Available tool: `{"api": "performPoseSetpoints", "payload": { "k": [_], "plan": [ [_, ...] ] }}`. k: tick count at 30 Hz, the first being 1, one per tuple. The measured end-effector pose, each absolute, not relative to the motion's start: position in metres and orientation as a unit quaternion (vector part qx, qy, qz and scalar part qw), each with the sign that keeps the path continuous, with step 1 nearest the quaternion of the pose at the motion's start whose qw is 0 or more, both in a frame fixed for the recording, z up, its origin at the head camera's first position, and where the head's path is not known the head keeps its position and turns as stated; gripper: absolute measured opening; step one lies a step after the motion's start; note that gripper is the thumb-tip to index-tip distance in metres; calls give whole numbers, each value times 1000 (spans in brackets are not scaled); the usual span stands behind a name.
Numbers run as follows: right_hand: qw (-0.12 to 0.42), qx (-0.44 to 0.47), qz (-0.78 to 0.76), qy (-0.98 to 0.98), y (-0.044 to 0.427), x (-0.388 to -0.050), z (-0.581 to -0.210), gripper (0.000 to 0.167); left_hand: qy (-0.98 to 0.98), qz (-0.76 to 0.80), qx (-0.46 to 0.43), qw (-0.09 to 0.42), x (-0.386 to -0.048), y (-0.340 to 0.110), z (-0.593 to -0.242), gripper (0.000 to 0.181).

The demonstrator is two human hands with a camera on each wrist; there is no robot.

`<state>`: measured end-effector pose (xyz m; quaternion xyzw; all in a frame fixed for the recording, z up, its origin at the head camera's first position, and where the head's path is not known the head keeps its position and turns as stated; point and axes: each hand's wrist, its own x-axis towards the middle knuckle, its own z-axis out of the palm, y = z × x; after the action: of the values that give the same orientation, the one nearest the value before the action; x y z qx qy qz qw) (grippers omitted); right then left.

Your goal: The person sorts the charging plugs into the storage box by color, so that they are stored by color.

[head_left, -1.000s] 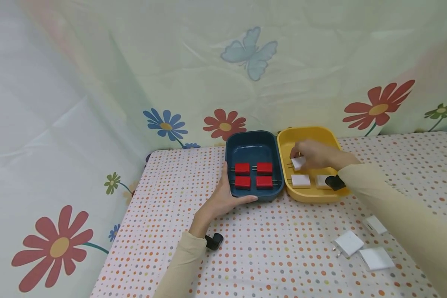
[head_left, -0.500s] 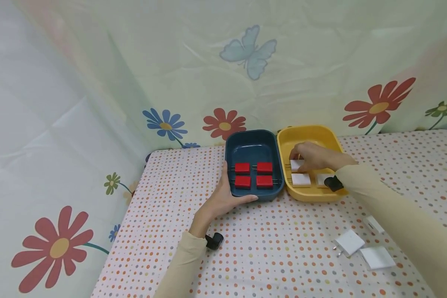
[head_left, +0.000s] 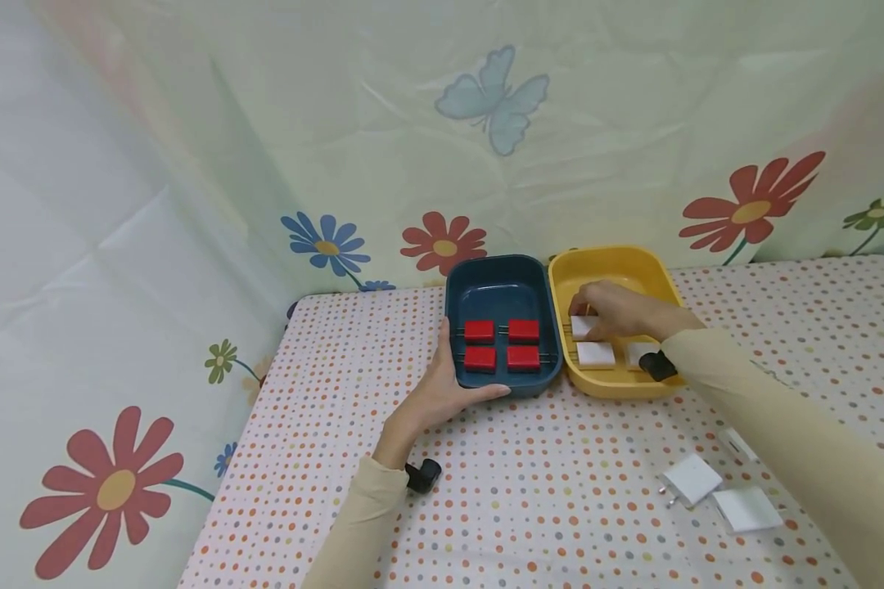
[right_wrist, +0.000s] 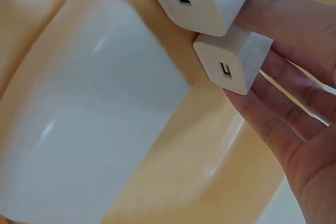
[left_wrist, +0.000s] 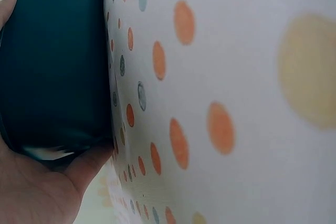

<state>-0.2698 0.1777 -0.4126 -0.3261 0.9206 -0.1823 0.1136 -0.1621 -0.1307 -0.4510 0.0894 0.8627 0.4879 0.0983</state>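
My right hand (head_left: 619,313) reaches into the yellow container (head_left: 611,388) and pinches a white USB charger (right_wrist: 223,64) between thumb and fingers. Its pins point left, and its USB slot shows in the right wrist view. Just in front of it lies a second white charger (head_left: 595,356); a third charger (head_left: 639,354) sits to the right, partly under the wrist camera. My left hand (head_left: 442,388) rests against the front left corner of the dark blue container (head_left: 497,286), fingers along its side, thumb straight along the front. Several red chargers (head_left: 523,358) lie in two rows inside.
Loose white chargers lie on the dotted tablecloth at the right: one with its pins showing (head_left: 692,480), another charger (head_left: 747,509) beside it, and a third charger (head_left: 737,444) partly behind my right sleeve. A flowered curtain (head_left: 597,180) hangs close behind both containers.
My right hand has lowered the white charger and moved it slightly left, lining it up behind the front left one. The left hand has stayed in place.
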Motion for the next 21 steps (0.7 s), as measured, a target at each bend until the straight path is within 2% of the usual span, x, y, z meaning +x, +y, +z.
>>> {"api": "performPoseSetpoints", "payload": {
  "k": [11,21],
  "plan": [
    [111,-312,-183,925,179,-266,-405,40,865,485,84,97,-163,-129,-452,134],
    [27,-375,-166,912,175,-236,-370,42,861,490,91,97,-161,-130,-451,132]
  ]
}}
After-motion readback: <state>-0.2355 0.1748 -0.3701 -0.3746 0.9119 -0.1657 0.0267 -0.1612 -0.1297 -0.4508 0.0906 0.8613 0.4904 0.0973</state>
